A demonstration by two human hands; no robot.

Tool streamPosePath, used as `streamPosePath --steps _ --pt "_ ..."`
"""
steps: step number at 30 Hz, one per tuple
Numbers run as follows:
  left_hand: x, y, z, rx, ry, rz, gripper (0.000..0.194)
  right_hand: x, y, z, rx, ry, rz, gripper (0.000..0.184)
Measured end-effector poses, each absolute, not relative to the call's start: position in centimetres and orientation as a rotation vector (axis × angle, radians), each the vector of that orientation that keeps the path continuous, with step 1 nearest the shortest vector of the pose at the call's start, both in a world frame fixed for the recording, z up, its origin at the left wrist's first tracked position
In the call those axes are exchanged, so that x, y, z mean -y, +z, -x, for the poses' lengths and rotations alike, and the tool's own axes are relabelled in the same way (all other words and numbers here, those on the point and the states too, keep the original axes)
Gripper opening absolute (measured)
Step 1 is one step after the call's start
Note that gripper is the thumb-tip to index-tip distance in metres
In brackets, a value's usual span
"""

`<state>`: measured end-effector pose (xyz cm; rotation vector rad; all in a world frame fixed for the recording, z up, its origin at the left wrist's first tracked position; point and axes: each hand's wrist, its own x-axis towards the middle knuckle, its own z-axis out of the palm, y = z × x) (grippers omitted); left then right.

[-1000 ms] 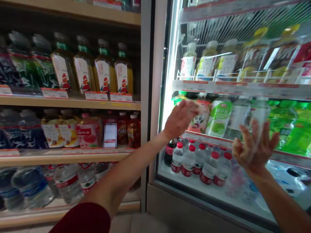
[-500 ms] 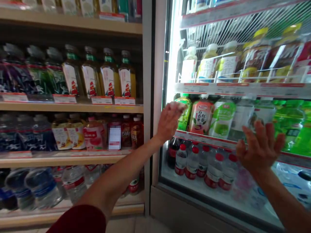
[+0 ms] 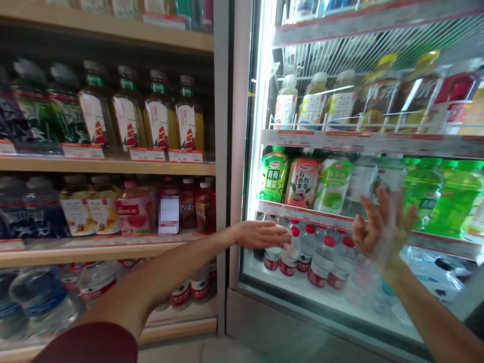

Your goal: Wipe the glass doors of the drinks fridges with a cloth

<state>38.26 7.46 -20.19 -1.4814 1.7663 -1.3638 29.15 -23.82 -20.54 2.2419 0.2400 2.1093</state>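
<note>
My left hand (image 3: 262,234) reaches in front of the glass door (image 3: 247,166), over the red-capped water bottles (image 3: 289,262). Its fingers lie together, and a small white wad (image 3: 288,238), perhaps cloth or tissue, shows at the fingertips; its kind is unclear. My right hand (image 3: 381,227) is raised with fingers spread, apparently holding nothing. Beyond it, through the glass, stand green bottles (image 3: 423,196) and pale-labelled clear bottles (image 3: 361,184). I cannot tell whether either hand touches the glass.
Left of the door, a wooden shelf unit (image 3: 113,165) carries rows of bottled drinks. A grey upright post (image 3: 224,126) separates it from the fridge. The fridge's lower panel (image 3: 287,322) reaches the tiled floor (image 3: 196,350). White wire racks with drinks fill the upper fridge.
My left hand has moved down, from the green tea bottle's level to the red-capped bottles. My right hand stays spread, slightly further left in view. The view has shifted slightly right.
</note>
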Motion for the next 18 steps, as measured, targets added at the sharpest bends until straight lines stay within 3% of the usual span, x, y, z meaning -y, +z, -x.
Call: streamPosePath --steps 5,10,15,18 --pt "-7.7 -18.2 -38.8 -1.188 -2.101 1.956 0.047 24.1 -20.6 -29.4 -0.275 2.123 -2.124 0.057" --pt "-6.7 -19.6 -38.0 -1.807 -1.501 1.369 0.033 24.3 -20.6 -29.4 -0.248 2.069 -2.153 0.057" --pt "-5.9 -18.5 -38.5 -1.347 -2.170 1.927 0.044 24.2 -20.6 -29.4 -0.208 2.053 -2.131 0.058" --pt "-5.2 -19.6 -38.3 -1.671 -1.758 1.702 0.041 24.2 -20.5 -29.4 -0.217 2.057 -2.116 0.060"
